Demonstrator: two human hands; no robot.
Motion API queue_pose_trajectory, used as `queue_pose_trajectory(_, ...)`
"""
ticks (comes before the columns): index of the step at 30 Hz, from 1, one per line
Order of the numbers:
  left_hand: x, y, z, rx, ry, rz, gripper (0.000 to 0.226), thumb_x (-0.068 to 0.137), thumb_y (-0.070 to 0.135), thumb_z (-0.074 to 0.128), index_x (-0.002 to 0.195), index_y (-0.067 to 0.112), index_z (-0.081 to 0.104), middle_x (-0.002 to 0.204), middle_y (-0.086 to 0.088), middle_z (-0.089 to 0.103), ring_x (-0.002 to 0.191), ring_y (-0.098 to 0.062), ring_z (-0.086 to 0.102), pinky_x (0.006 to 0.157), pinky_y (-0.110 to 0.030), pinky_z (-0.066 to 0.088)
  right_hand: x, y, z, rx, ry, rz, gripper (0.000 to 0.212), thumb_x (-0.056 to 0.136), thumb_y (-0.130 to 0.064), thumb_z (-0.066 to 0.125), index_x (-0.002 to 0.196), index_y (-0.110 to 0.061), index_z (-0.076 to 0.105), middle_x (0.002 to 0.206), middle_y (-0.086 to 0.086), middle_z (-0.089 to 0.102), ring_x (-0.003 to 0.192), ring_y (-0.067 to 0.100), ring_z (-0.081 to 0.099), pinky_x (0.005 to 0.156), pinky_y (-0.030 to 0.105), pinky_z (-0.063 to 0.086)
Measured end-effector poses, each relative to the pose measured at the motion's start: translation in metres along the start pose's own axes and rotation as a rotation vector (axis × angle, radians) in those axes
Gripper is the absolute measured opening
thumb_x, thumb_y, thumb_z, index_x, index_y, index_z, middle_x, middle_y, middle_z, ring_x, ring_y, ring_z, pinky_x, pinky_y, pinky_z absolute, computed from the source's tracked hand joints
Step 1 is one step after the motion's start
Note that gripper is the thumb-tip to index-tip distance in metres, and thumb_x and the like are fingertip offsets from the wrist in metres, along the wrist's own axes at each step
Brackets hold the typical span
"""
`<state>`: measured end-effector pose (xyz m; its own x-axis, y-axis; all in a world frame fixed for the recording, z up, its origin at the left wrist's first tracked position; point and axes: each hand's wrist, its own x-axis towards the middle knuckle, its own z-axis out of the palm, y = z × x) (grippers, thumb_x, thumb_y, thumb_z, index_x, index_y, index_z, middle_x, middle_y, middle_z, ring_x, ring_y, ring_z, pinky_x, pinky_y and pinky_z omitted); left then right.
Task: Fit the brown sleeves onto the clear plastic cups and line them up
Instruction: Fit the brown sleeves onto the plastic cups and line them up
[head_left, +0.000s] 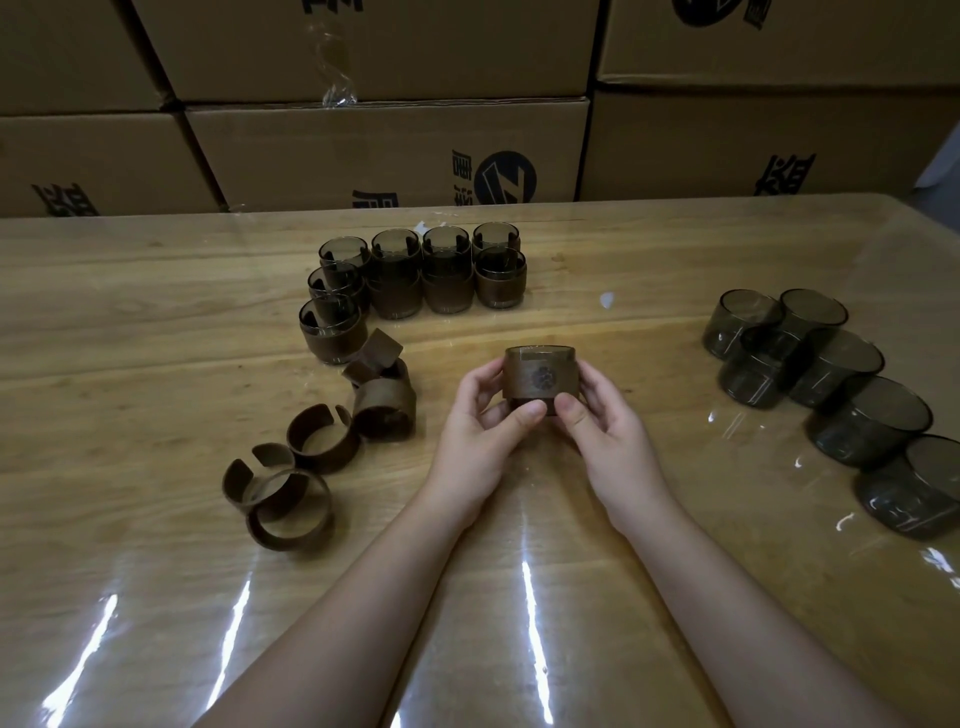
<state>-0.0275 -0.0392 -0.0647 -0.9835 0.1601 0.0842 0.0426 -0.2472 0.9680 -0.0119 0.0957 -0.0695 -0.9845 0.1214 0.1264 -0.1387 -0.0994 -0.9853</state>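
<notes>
Both hands hold one smoky clear cup (540, 355) wrapped in a brown sleeve (540, 378) with a paw print, just above the table's middle. My left hand (483, 410) grips its left side and my right hand (597, 415) its right side, both thumbs under the sleeve's lower edge. Several sleeved cups (415, 270) stand in rows at the back centre. Loose brown sleeves (322, 441) lie scattered to the left. Bare cups (831, 374) lie in a curved line on the right.
The wooden table (156, 322) has a glossy clear cover with bright reflections near the front. Stacked cardboard boxes (389, 150) form a wall right behind the table's far edge.
</notes>
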Motion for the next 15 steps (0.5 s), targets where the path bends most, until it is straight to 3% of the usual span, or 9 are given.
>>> queue_pose_trajectory(4,0.0002,-0.0001,-0.0005,-0.002,-0.002,0.005,0.049,0.083,-0.002,0.065,0.121,0.024,0.05,0.128,-0.001,0.056,0.102,-0.008,0.066,0.081,-0.021,0.052,-0.0005,-0.0014,0.0012,0.002,0.003,-0.002,0.039,0.092,-0.011,0.055,0.128,-0.025,0.047,0.127,-0.004,0.06,0.118,0.009,0.058,0.107,0.043,0.042)
queue_pose_trajectory(10,0.0015,0.0037,-0.0011,-0.101,0.002,-0.046,0.056,0.071,0.016,0.072,0.124,0.022,0.053,0.127,-0.011,0.062,0.112,-0.021,0.064,0.095,-0.037,0.053,-0.0024,-0.003,0.0011,0.007,0.015,-0.001,0.049,0.079,-0.037,0.064,0.126,-0.034,0.052,0.123,-0.01,0.065,0.116,0.007,0.06,0.105,0.041,0.044)
queue_pose_trajectory(15,0.0027,0.0032,-0.003,-0.104,0.009,-0.028,0.056,0.075,0.015,0.076,0.124,0.034,0.055,0.129,-0.009,0.061,0.112,-0.02,0.064,0.093,-0.035,0.053,-0.0008,-0.0035,0.0014,-0.092,0.054,-0.024,0.039,0.093,-0.024,0.059,0.121,-0.048,0.05,0.13,0.0,0.053,0.107,0.009,0.061,0.1,0.039,0.048)
